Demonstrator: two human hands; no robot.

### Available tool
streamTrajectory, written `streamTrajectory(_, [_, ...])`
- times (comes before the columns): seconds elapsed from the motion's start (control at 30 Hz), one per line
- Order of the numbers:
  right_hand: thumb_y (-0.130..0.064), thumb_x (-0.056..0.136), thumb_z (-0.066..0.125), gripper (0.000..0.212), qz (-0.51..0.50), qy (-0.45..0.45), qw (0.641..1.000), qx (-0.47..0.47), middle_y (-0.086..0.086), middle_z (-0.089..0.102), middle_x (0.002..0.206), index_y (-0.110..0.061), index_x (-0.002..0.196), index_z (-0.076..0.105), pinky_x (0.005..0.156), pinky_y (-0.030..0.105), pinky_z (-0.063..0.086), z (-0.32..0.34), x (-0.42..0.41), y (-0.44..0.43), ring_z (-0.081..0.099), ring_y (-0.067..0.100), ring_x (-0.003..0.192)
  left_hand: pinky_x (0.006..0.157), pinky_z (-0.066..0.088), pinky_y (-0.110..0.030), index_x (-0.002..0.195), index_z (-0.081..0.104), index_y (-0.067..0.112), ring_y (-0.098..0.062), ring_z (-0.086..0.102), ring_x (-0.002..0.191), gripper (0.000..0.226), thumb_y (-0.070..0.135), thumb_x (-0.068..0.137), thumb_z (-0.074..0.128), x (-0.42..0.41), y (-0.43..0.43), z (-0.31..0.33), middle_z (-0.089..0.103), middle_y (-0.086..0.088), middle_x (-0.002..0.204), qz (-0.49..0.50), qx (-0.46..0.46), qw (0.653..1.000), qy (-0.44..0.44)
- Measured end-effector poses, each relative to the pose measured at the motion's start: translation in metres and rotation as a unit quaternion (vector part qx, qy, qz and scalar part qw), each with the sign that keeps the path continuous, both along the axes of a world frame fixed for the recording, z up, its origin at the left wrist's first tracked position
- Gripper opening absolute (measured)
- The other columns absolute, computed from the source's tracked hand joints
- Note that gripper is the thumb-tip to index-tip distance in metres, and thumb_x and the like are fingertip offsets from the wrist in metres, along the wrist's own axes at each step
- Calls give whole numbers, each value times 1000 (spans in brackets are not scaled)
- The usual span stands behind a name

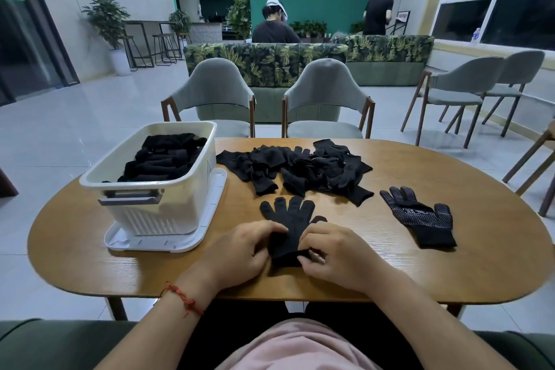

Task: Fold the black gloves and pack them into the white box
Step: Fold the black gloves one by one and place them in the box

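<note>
Both hands (240,252) (333,255) pinch a glove (288,219) near the table (390,264) edge.

Your left hand (237,252) and right hand (333,255) pinch and cover the cuff end of the black glove (288,219) at 6 o'clock on the table (390,267); its fold cannot be made out. At 10 o'clock, the white box (156,213) hides its lower gloves behind its near wall. At 12 o'clock, the loose pile (300,165) is too tangled to count. At 3 o'clock, the white print on the dotted glove (420,216) is too small to read.
</note>
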State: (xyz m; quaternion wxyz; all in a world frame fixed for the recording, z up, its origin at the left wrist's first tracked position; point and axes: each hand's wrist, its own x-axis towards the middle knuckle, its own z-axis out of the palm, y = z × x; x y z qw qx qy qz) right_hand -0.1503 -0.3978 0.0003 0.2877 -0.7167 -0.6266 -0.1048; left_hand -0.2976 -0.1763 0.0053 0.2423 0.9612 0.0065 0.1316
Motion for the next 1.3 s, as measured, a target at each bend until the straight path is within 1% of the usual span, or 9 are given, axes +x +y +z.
streamTrajectory(0.1, [-26, 91, 76, 6, 3, 50, 998, 25, -16, 67, 99, -20, 91, 74, 74, 34, 56, 3, 0, -2, 65, 8, 87, 107, 40, -16, 136, 62, 37, 10, 55, 122, 52, 21, 87, 60, -1, 0, 3, 63, 28, 131, -35, 7, 999, -9])
streamTrajectory(0.27, [-22, 94, 76, 4, 18, 126, 991, 46, -15, 68, 101, -19, 96, 74, 75, 41, 58, 6, 1, -2, 68, 14, 89, 104, 47, -27, 126, 67, 38, 4, 58, 118, 34, 38, 92, 69, 6, -3, 6, 65, 26, 124, -55, 32, 998, -17])
streamTrajectory(0.43, [-52, 89, 83, 56, 20, 159, 986, -52, -22, 62, 130, -34, 136, 61, 99, 24, 51, 14, 2, -6, 62, 6, 120, 84, 56, -37, 121, 65, 48, -2, 63, 97, 25, 49, 97, 61, 6, 0, -1, 65, 22, 103, 5, -11, 1000, -21])
streamTrajectory(0.5, [-47, 90, 82, 55, -9, 130, 989, -62, -26, 63, 128, -37, 139, 60, 98, 19, 49, 9, 2, -2, 60, -1, 118, 78, 57, -40, 119, 65, 49, -4, 63, 90, 19, 47, 99, 64, 6, 0, -1, 65, 19, 98, 9, -30, 999, -25])
streamTrajectory(0.67, [-29, 98, 77, 4, -50, 203, 978, -15, -15, 73, 93, -28, 101, 75, 78, 31, 55, 5, 10, 1, 67, 7, 90, 70, 57, -45, 118, 71, 41, -15, 63, 73, 18, 46, 102, 64, 8, -4, -2, 73, 10, 94, 8, -134, 991, -18])
streamTrajectory(0.77, [-28, 98, 77, 14, -48, 250, 967, -10, -16, 79, 100, -27, 112, 81, 85, 29, 57, 8, 9, 1, 71, 5, 96, 59, 47, -29, 126, 71, 41, -7, 53, 61, 23, 38, 104, 66, 8, -6, 1, 75, 8, 89, 4, -191, 982, -8])
streamTrajectory(0.93, [-28, 97, 79, 17, -85, 379, 920, -45, -18, 81, 98, -33, 113, 82, 88, 25, 56, 18, 16, 11, 76, 1, 96, 79, 57, -27, 121, 66, 35, -7, 72, 89, 20, 28, 102, 69, 21, -8, 13, 79, 7, 97, 65, -274, 960, 10])
streamTrajectory(1.03, [-34, 94, 81, 16, -131, 404, 902, -78, -15, 82, 95, -35, 109, 83, 94, 34, 60, 25, 27, 23, 77, 5, 93, 66, 50, -14, 130, 52, 31, -6, 73, 85, 38, 32, 98, 73, 31, -11, 19, 79, 2, 95, 121, -295, 946, 54])
streamTrajectory(1.3, [-48, 85, 86, 36, -221, 353, 905, -84, 8, 71, 77, -17, 74, 72, 73, 40, 54, 18, 43, 47, 65, 20, 74, 68, 49, -25, 126, 49, 28, -9, 70, 86, 40, 37, 96, 74, 47, -15, 17, 76, 3, 93, 200, -251, 946, 42])
